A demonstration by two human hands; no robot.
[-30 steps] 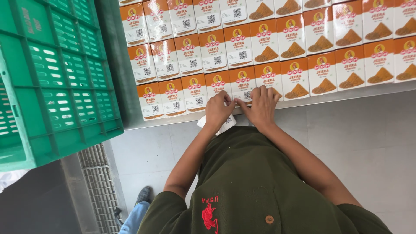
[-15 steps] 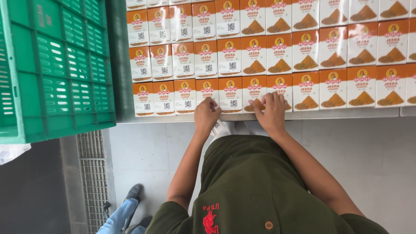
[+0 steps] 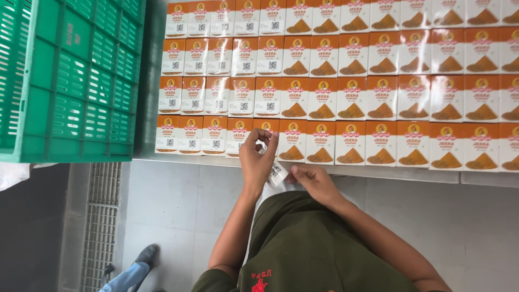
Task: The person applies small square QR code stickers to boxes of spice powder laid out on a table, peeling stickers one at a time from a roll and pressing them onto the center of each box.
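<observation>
I count 4 rows of orange-and-white spice boxes [image 3: 351, 97], 1 green plastic crate [image 3: 70, 81], 1 floor grate [image 3: 100, 227].

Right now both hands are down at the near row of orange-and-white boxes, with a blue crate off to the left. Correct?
Not quite: the head view shows the crate is green, not blue. The rest holds: the left hand and right hand are at the near row of orange-and-white boxes, holding a small white strip between them, with the crate off to the left.
</observation>
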